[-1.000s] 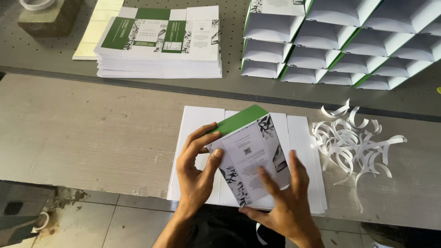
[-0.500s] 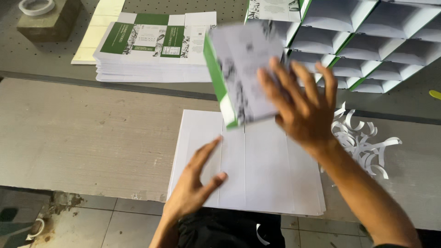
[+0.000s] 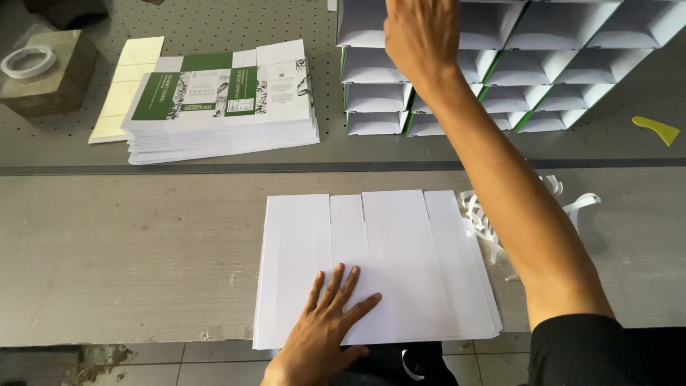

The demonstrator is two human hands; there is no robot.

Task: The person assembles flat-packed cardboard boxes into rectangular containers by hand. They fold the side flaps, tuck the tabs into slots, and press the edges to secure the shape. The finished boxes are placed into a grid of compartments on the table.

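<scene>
My left hand [image 3: 325, 325] lies flat, fingers spread, on the near edge of a stack of white flat carton blanks [image 3: 407, 250] on the grey table. My right hand [image 3: 421, 39] is stretched far forward, up against a wall of folded white-and-green boxes [image 3: 543, 71] stacked on their sides at the back right. Its fingers run off the top of the view, so what they hold is hidden. My right forearm crosses over the right side of the blanks.
A stack of printed green-and-white flat cartons [image 3: 221, 100] sits at the back left, beside cream sheets [image 3: 132, 71]. A tape roll [image 3: 27, 61] rests on a block at far left. Curled white paper strips [image 3: 582, 204] lie right of the blanks. A yellow scraper [image 3: 656, 130] is far right.
Both hands held a folded box over the blanks. My right hand then carried it up to the stacked boxes, while my left hand dropped flat onto the white blanks.
</scene>
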